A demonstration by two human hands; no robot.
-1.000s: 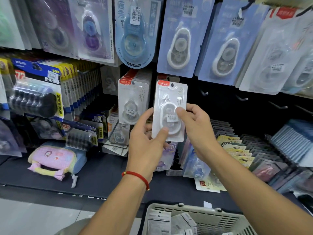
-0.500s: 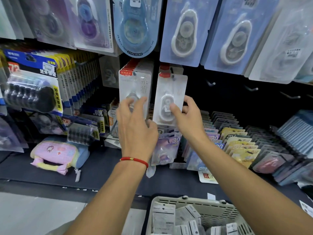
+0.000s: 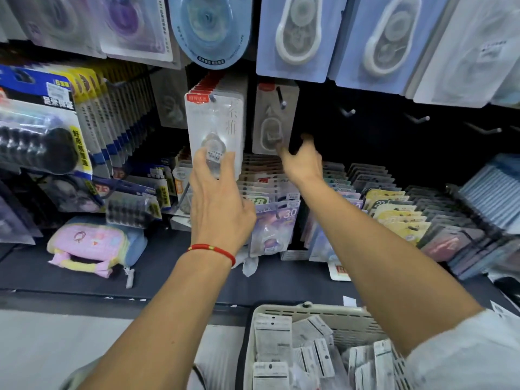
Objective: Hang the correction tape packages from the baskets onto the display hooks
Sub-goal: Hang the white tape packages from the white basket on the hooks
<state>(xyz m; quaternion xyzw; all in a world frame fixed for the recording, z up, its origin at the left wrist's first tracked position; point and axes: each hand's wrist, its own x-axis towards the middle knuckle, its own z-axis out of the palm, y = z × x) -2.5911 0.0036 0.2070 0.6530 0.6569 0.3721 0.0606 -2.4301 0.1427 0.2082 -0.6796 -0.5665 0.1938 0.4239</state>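
A correction tape package (image 3: 274, 119) hangs on a hook (image 3: 281, 98) at upper centre of the frame, and the right hand (image 3: 302, 157) reaches its lower edge with fingers curled, though blur hides whether it grips. Just left, the left hand (image 3: 218, 198) rests straight fingers against the front pack of a full row (image 3: 215, 128) on the next hook. At the bottom of the frame a basket (image 3: 315, 312) holds more packs, and empty hooks (image 3: 349, 111) stick out at upper right.
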